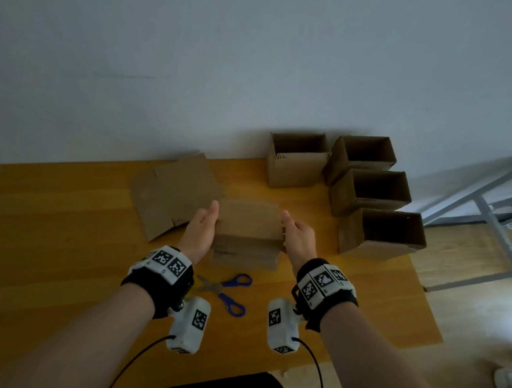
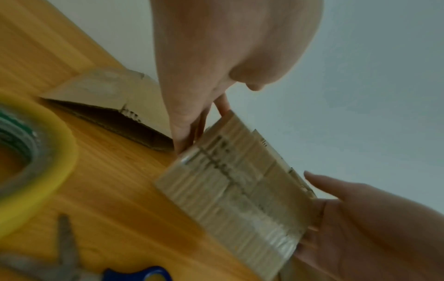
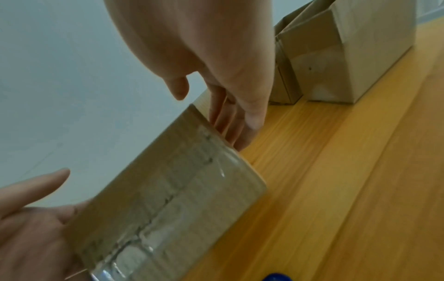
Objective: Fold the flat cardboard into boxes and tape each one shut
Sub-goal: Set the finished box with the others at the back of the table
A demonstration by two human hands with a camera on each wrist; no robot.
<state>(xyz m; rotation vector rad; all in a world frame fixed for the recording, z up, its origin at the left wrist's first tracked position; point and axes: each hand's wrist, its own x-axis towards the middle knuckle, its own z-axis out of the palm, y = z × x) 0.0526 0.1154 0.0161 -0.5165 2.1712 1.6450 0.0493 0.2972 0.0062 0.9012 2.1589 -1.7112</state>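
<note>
A small folded cardboard box (image 1: pixel 248 225) stands on the wooden table (image 1: pixel 52 234) between my hands. My left hand (image 1: pixel 201 232) lies flat against its left side with straight fingers and the thumb up. On the opposite side my right hand (image 1: pixel 297 237) presses in the same way. In the left wrist view the box (image 2: pixel 235 190) faces the camera with a centre seam under shiny clear tape, and the left hand's fingers (image 2: pixel 190 121) run along its edge. The right wrist view shows the same taped face (image 3: pixel 173 190) and the right hand's fingers (image 3: pixel 230 117).
Flat cardboard (image 1: pixel 171 197) lies behind the left hand. Several open-topped boxes (image 1: pixel 370 191) stand at the table's right rear. Blue-handled scissors (image 1: pixel 224 289) lie near the wrists, and a yellow tape roll (image 2: pixel 48 152) is to the left. A grey metal frame (image 1: pixel 486 204) stands beyond the table.
</note>
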